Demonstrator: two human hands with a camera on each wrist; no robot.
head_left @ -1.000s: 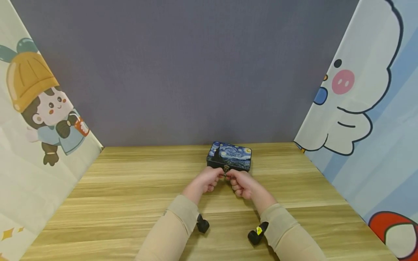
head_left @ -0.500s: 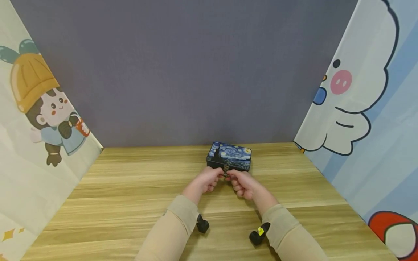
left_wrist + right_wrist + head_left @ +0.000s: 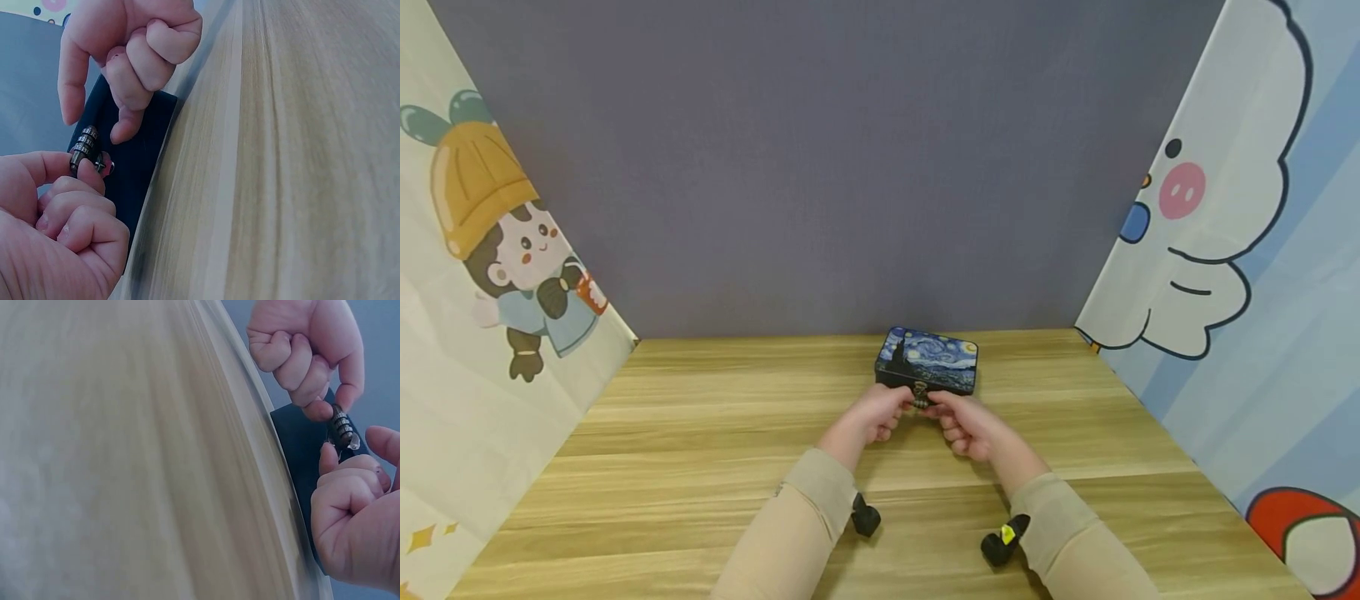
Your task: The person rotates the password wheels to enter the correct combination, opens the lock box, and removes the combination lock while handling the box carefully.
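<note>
A dark tin box [image 3: 928, 358] with a swirling night-sky painting on its lid sits at the back of the wooden table. At its front, a small combination padlock [image 3: 84, 145] with number rings hangs by a brass-coloured clasp [image 3: 920, 387]. My left hand [image 3: 874, 412] pinches one end of the padlock between thumb and index finger, as the right wrist view also shows around the padlock [image 3: 343, 427]. Beside the other end, my right hand [image 3: 970, 427] has its thumb and index finger spread apart, with a gap to the padlock. Its other fingers are curled and hold nothing.
The light wooden table [image 3: 715, 467] runs up to a grey back panel [image 3: 850, 167]. Printed cartoon sheets stand at left [image 3: 445, 333] and right [image 3: 1240, 333]. A black wrist device [image 3: 1000, 546] with a yellow mark sits below the right sleeve.
My right thumb and index finger have come away from the padlock, and that hand has shifted slightly right. The left hand keeps its pinch; the box stays put.
</note>
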